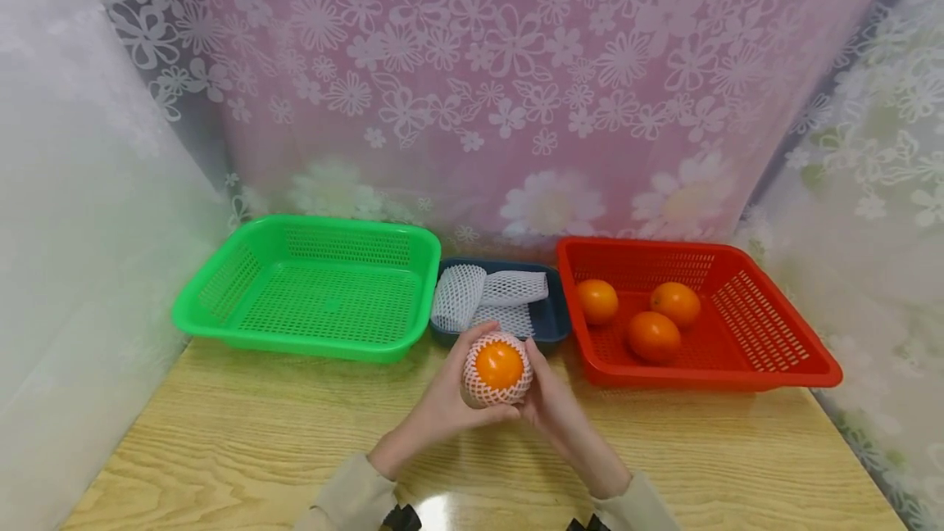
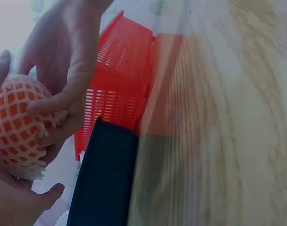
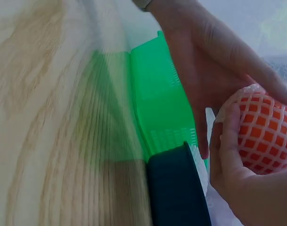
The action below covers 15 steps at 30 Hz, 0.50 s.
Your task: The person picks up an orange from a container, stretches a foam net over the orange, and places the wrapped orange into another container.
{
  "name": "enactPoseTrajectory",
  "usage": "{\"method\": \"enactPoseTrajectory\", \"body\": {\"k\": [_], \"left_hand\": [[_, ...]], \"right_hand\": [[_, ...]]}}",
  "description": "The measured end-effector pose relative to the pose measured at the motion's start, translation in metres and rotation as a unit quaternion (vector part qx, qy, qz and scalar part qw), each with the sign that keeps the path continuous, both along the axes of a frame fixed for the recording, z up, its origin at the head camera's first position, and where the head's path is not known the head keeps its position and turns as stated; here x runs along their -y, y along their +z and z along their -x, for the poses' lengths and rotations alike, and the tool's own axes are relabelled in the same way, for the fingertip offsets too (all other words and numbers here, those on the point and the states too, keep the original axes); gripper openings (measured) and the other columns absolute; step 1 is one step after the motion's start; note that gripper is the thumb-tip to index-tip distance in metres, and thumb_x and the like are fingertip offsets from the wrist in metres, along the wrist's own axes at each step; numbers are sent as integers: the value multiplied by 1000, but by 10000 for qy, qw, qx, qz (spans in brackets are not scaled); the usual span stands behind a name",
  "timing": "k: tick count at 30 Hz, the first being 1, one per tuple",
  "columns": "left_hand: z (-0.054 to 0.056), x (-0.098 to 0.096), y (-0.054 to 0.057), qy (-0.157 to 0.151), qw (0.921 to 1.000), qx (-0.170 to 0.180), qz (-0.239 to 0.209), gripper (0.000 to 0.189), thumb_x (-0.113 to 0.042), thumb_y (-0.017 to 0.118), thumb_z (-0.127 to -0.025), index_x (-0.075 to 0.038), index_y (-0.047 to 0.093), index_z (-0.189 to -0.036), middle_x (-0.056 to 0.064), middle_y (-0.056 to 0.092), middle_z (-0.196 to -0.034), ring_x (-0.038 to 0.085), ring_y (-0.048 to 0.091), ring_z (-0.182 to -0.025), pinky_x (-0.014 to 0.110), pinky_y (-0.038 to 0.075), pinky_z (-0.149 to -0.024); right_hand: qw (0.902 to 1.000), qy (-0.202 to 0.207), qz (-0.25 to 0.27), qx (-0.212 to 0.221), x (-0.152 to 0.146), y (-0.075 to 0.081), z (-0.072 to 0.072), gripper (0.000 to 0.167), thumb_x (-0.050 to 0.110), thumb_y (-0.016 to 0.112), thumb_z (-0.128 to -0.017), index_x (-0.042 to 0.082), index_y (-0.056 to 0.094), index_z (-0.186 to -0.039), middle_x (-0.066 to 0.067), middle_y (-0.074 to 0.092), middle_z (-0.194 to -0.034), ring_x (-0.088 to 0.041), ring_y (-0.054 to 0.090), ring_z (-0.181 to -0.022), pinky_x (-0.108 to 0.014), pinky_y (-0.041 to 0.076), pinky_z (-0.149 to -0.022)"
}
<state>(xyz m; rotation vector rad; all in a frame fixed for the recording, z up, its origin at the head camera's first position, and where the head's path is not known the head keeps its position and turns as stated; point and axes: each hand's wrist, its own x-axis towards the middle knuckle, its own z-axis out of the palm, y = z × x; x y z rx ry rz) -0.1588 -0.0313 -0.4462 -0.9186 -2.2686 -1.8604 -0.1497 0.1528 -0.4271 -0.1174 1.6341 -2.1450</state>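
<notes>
A round, bright orange point(image 1: 499, 365) with a glossy skin sits inside a white foam net point(image 1: 477, 388); its bare top shows through the open end as a smooth disc, while in both wrist views the stretched diamond mesh wraps its side and gathers in a ragged edge. The orange is between the two hands, above the wooden surface point(image 1: 295, 424) and close to the person's side of a dark blue tray point(image 1: 558, 314). The left hand point(image 1: 448, 388) curls round the orange from the left, its thumb below and its fingers over the far side; the right hand point(image 1: 544, 392) curls against it from the right, fingers touching the mesh, so both hold the same fruit. The hands and the orange cover part of the tray's near rim. In the tray lie several white foam sleeves point(image 1: 459, 297), one lying across toward the right. A green basket point(image 1: 324, 306) stands just left of the tray, and a red basket point(image 1: 686, 375) just right, carrying three loose oranges point(image 1: 653, 337) in its left half. A pink floral curtain point(image 1: 479, 47) hangs behind them all.
</notes>
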Motion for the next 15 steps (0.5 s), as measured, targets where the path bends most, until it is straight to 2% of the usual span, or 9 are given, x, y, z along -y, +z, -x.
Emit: {"method": "enactPoseTrajectory", "body": {"k": [2, 4, 7, 9, 11, 13, 15], "left_hand": [[-1, 0, -1, 17, 10000, 26, 79, 101, -19, 94, -73, -28, 33, -154, 1, 46, -152, 21, 52, -132, 45, 46, -108], [-1, 0, -1, 64, 9999, -31, 124, 101, -18, 94, -72, -28, 35, -152, 1, 47, -150, 21, 53, -130, 43, 48, -106], [0, 1, -1, 178, 9995, -159, 226, 97, -20, 94, -73, -27, 37, -152, 1, 48, -150, 21, 55, -128, 43, 50, -104], [-1, 1, -2, 287, 9990, -194, 280, 96, -21, 93, -73, -25, 37, -151, 2, 49, -149, 22, 56, -126, 43, 51, -103], [-1, 0, -2, 411, 9986, -127, 308, 96, -22, 93, -73, -23, 36, -150, 3, 49, -148, 21, 57, -125, 43, 51, -102], [-2, -1, -3, 510, 9984, 28, 260, 94, -23, 93, -73, -20, 36, -148, 3, 49, -145, 21, 56, -124, 42, 51, -102], [-2, -1, -2, 582, 9979, 215, 171, 92, -23, 94, -72, -16, 37, -143, 3, 50, -142, 20, 56, -123, 42, 51, -102]], "right_hand": [[9996, 75, -228, -143, 0, 0, -1, 73, 57, 20, -108, 4, 19, -159, -17, 38, -151, -18, 54, -120, -34, 50, -103], [9981, 139, -511, -314, 0, 0, -3, 72, 57, 18, -108, 5, 19, -159, -20, 37, -153, -20, 53, -124, -38, 48, -107], [9937, -5, -938, -620, 2, 0, -5, 70, 55, 17, -109, 6, 22, -159, -20, 37, -155, -26, 49, -130, -45, 43, -111], [9869, -221, -1250, -997, 4, -1, -5, 63, 50, 17, -111, 9, 23, -159, -18, 31, -159, -30, 42, -138, -51, 37, -115], [9760, -521, -1524, -1462, 5, -2, -4, 56, 43, 19, -112, 11, 29, -157, -15, 33, -159, -31, 40, -139, -51, 36, -115], [9632, -695, -1717, -1950, 6, -3, -4, 50, 36, 21, -113, 13, 35, -155, -12, 35, -158, -31, 41, -138, -47, 40, -113], [9566, -782, -1762, -2187, 5, -4, -3, 46, 32, 23, -113, 15, 40, -153, -9, 40, -156, -28, 44, -136, -39, 43, -110]]}}
